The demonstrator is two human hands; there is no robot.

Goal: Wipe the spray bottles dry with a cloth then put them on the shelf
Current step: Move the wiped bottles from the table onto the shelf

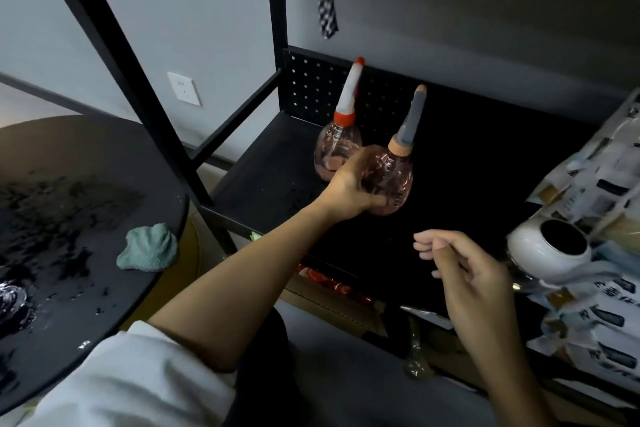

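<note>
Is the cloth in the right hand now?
No, the cloth lies on the wet round table, while the right hand is empty and the left hand holds a bottle.

- A black metal shelf (263, 163) with a dotted back panel holds a pink bottle with a white and red nozzle (334, 152).
- At its right end lie printed packets (588, 184) and a white kettle (550, 250).
- A round dark table (86, 166), wet with droplets, carries a crumpled green cloth (147, 248) at its edge.
</note>
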